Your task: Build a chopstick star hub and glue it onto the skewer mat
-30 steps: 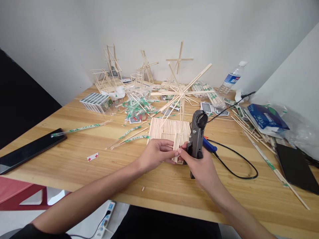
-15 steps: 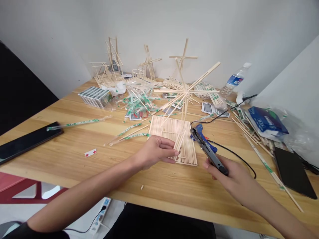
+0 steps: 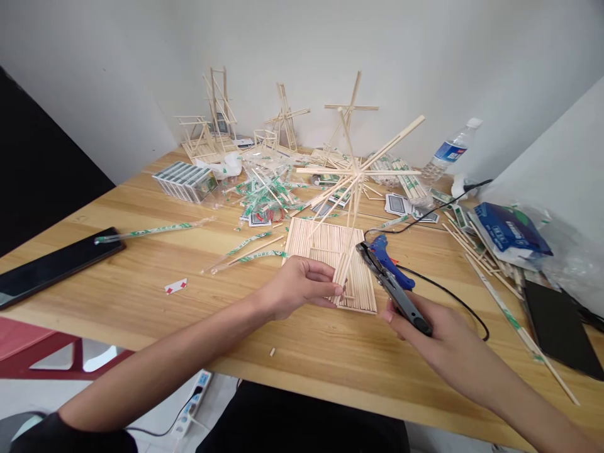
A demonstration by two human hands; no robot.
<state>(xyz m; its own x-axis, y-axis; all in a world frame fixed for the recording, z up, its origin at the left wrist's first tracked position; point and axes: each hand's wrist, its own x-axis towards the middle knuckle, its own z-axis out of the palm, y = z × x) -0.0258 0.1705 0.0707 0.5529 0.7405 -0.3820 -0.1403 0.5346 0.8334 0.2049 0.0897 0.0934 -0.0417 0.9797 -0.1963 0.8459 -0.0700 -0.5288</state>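
My left hand pinches a small bundle of wooden sticks standing slanted on a flat mat of sticks. A wheel of spoked sticks rises from the mat on a thin upright stick. My right hand is closed around the handle of dark pliers, whose jaws point toward the bundle's base. A blue glue gun with a black cord lies just behind the pliers.
Wrapped chopsticks, card boxes and playing cards litter the middle of the wooden table. Stick models stand at the back wall. A water bottle, blue packet, dark phone and black tablet lie around.
My right hand pulled the pliers away from the bundle and lowered them toward the table's near right side. The left hand kept its hold on the sticks.
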